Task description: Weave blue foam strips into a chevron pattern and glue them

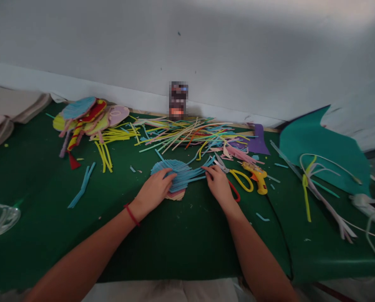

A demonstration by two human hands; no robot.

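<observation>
In the middle of the green table lies a small round piece point(171, 166) covered with blue strips side by side, which look like pipe cleaners. A pink and cream striped edge shows below the blue. My left hand point(156, 187) rests on this round piece, its fingers closed at the surface. Loose ends of the blue pipe cleaners point(195, 173) stick out to the right. My right hand point(218, 181) pinches their tips between thumb and fingers. Close beyond the right hand lie scissors point(242, 180) with yellow and red handles, their blades apart.
A yellow glue gun point(257, 175) with a black cord lies right of the scissors. Many coloured pipe cleaners point(187, 134) are heaped at the back. Finished flat round shapes point(83, 115) are stacked at the left. A teal sheet point(326, 147) and a clear container point(0, 220) flank the table.
</observation>
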